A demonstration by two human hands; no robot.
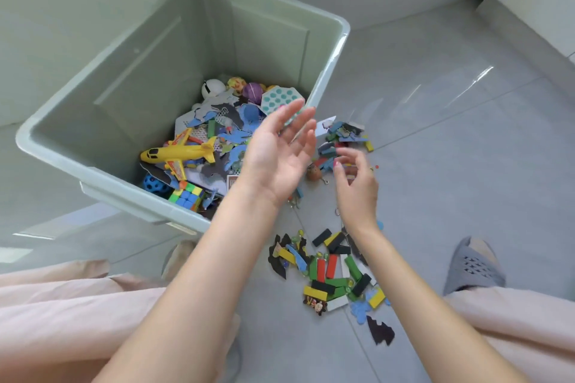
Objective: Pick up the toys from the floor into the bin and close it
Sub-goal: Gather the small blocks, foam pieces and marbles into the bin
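Note:
A pale green bin (102, 186) stands open on the grey tile floor. Inside lie a yellow toy plane (179, 154), a colour cube (186, 196), balls and foam puzzle pieces. My left hand (277, 155) hovers over the bin's near right corner, palm up, fingers straight, holding nothing. My right hand (354, 186) is blurred, its fingers loosely curled above a far pile of toys (345, 134) on the floor just right of the bin. A near pile of coloured blocks (336, 270) and foam pieces lies between my forearms.
A black foam piece (381, 331) lies apart near my right knee. A grey slipper (473, 267) is on my foot at the right, and my knees in pink trousers (62, 320) fill the bottom edge. A white wall base (529, 9) runs along the upper right.

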